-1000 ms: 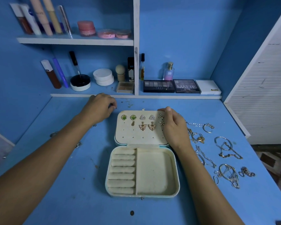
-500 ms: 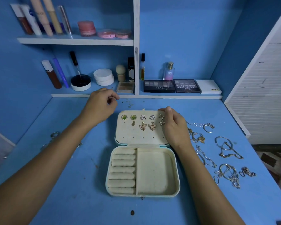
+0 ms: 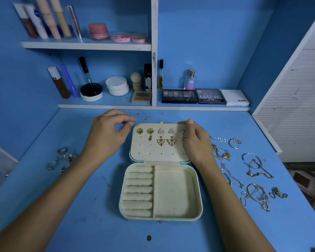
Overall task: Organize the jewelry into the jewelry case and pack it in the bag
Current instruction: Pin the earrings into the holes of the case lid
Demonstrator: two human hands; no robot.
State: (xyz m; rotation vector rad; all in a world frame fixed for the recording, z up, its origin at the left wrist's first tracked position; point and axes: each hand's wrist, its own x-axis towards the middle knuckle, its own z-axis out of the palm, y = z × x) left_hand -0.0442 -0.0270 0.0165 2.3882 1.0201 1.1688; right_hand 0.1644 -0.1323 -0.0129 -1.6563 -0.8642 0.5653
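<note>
The cream-lined jewelry case [image 3: 176, 195] lies open in the middle of the blue desk. Its lid [image 3: 158, 153] lies flat behind the tray, with several earrings [image 3: 161, 131] pinned in it. My right hand [image 3: 196, 142] grips the lid's right edge, thumb on the far corner. My left hand [image 3: 107, 135] hovers just left of the lid; thumb and forefinger pinch together on something too small to identify. Gold and silver chains and bangles [image 3: 253, 168] lie to the right of the case. A cluster of rings [image 3: 62, 159] lies to the left. No bag is in view.
Shelves behind the desk hold makeup palettes [image 3: 179, 96], a perfume bottle [image 3: 190, 80], jars [image 3: 116, 86] and tubes [image 3: 58, 82]. A white slatted panel [image 3: 298, 110] borders the desk's right side. A small dark coin-like object [image 3: 149, 237] lies in front of the case.
My left hand has lifted off the desk and moved right toward the lid's top-left corner, fingertips now pinched. My right hand has stayed on the lid.
</note>
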